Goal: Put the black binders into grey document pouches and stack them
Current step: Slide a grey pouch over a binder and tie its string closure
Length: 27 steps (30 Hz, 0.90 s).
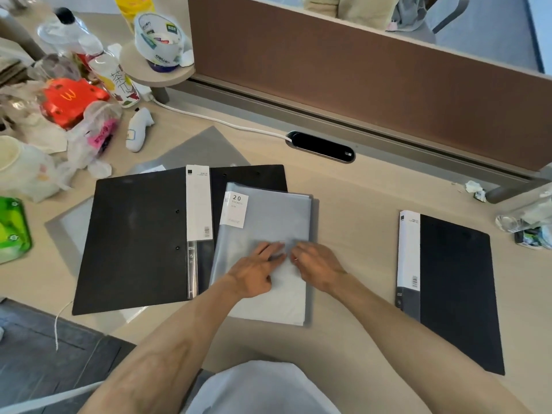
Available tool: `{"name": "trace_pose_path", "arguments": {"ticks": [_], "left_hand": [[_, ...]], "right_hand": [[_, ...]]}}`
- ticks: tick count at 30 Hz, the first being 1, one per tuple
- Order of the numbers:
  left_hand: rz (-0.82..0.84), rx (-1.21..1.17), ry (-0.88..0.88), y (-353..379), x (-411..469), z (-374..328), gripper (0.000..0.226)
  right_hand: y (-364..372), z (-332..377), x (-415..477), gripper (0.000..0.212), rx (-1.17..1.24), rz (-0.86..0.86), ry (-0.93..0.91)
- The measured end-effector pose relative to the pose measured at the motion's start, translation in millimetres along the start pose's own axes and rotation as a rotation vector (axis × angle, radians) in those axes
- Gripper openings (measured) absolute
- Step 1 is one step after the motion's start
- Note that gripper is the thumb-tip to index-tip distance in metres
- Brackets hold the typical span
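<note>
A translucent grey pocket folder [268,222] labelled "20 pockets" lies in the middle of the desk, overlapping the right half of an open black binder [134,240]. Both of my hands rest flat on the grey folder's lower half: my left hand [258,270] and my right hand [316,264], fingertips nearly touching, fingers spread. A closed black binder [457,291] with a white spine label lies apart at the right. A grey document pouch [206,147] shows behind and under the open binder.
Clutter crowds the left: plastic bags, a red box [70,100], bottles, a white controller [137,130], a green pack [12,228]. A brown partition [358,79] and a cable port [322,146] line the back. Crumpled wrappers [528,222] sit at the far right.
</note>
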<state>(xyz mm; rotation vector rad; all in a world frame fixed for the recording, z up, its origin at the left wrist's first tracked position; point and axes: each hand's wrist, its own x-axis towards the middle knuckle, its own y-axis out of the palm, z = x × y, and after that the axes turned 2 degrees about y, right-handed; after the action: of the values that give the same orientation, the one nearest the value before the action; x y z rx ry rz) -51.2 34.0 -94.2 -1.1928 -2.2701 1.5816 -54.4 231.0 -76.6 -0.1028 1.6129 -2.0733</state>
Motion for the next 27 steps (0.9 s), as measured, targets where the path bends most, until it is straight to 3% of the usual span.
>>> {"name": "trace_pose_path", "arguments": {"ticks": [6, 13, 27], "left_hand": [[-0.008, -0.018, 0.008, 6, -5, 1, 0.074], [-0.017, -0.011, 0.003, 10, -3, 3, 0.070], [0.051, 0.019, -0.026, 0, -2, -5, 0.070]], "right_hand": [[-12, -3, 29, 0.013, -0.128, 0.051, -0.107], [-29, -17, 38, 0.013, -0.067, 0.120, 0.071], [-5, -35, -7, 0.007, -0.020, -0.085, -0.041]]}}
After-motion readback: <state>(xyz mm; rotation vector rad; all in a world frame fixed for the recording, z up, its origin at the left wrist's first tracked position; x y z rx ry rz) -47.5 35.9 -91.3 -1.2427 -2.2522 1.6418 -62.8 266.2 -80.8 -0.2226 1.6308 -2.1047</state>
